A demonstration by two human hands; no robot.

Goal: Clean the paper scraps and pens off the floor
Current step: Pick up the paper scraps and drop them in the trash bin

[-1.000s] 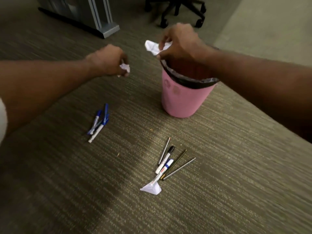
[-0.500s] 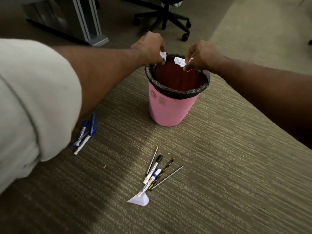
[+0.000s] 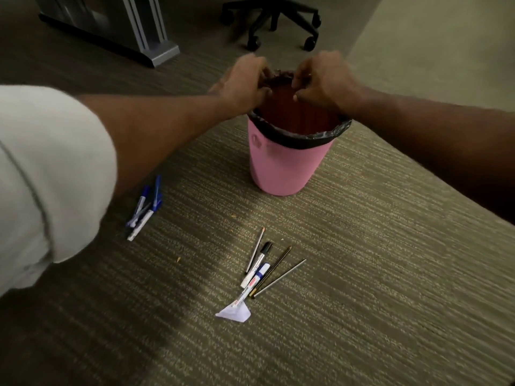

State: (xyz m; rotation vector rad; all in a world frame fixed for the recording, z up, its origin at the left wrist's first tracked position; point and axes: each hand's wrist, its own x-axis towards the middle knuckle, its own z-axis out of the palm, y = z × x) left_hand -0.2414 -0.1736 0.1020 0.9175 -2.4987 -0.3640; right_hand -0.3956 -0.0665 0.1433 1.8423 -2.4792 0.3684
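Note:
A pink bin (image 3: pixel 287 168) with a black liner stands on the carpet. My left hand (image 3: pixel 245 79) and my right hand (image 3: pixel 326 79) hover side by side over its far rim, fingers loosely curled downward, with no paper visible in either. Blurred motion hides the fingertips. Three blue pens (image 3: pixel 145 207) lie to the left of the bin. Nearer me lies a cluster of several pens and pencils (image 3: pixel 264 263), and a white paper scrap (image 3: pixel 234 313) sits at its near end under a marker's tip.
A grey desk leg and foot (image 3: pixel 147 37) stand at the back left. An office chair's wheeled base (image 3: pixel 273 20) is behind the bin. Lighter carpet (image 3: pixel 432 37) begins at the back right.
Both hands carried crumpled white paper to the bin's mouth; now the paper is gone from view and the hands sit lower over the rim.

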